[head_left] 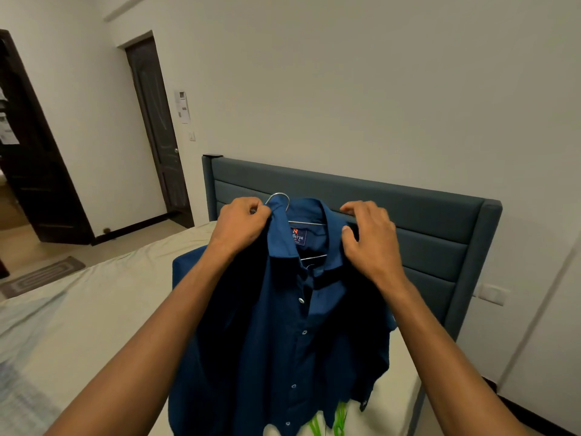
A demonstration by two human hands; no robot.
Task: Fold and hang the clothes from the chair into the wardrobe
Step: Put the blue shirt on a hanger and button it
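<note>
A dark blue button shirt (283, 335) hangs in front of me above the bed, buttoned down its front, on a metal hanger (278, 198) whose hook sticks out above the collar. My left hand (242, 229) grips the collar's left side together with the hanger's neck. My right hand (369, 240) pinches the collar's right edge, thumb in front and fingers curled above it. A label shows inside the collar. The chair and wardrobe are out of view.
A bed with a pale sheet (103, 309) lies under the shirt, its blue-grey padded headboard (424, 234) behind. A dark closed door (157, 127) and an open dark doorway (28, 152) stand at left. A striped mat (41, 275) lies on the floor.
</note>
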